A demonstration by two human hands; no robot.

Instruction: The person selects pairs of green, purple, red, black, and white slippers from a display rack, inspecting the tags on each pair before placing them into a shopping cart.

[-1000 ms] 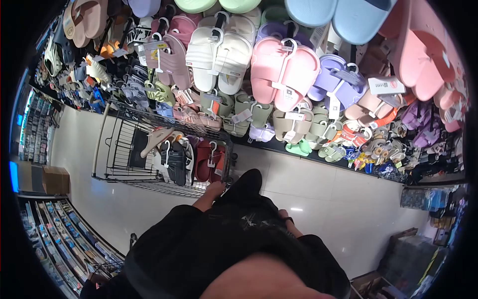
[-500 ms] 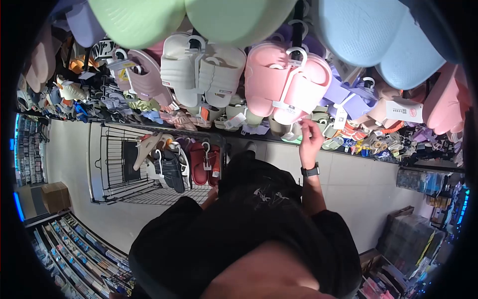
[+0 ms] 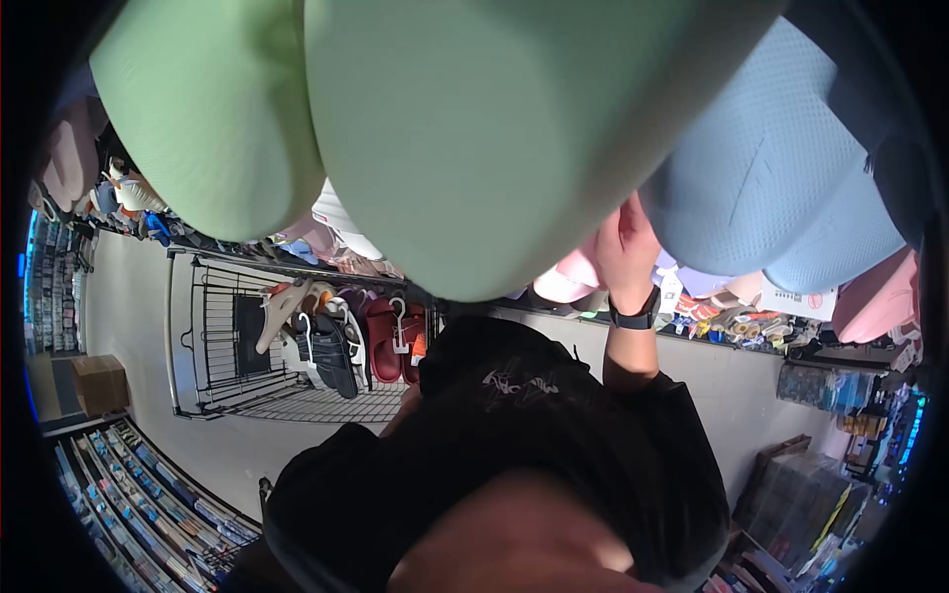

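Note:
My right hand [image 3: 627,259], with a dark watch at the wrist, is raised among the hanging slippers. Its fingers are partly covered by a large green slipper [image 3: 465,138] close to the camera, so their grip is hidden. Pink slippers [image 3: 570,278] show just left of this hand, and blue slippers [image 3: 751,168] hang to its right. Low beside the shopping cart [image 3: 297,400] is my left hand [image 3: 403,403], mostly covered by my dark shirt, its fingers out of sight. Inside the cart are red slippers [image 3: 382,341] and black slippers [image 3: 336,358] on white hangers.
Another green slipper [image 3: 208,119] hangs at the upper left. More footwear lines the rack behind. A cardboard box [image 3: 99,385] stands on the left, near shelves of packaged goods [image 3: 148,494]. Wrapped stacked goods [image 3: 801,504] stand at the lower right.
The view has moved closer to the rack, and the green slippers now cover much of the white and pink pairs. My right hand has reached further in, its fingers now partly covered.

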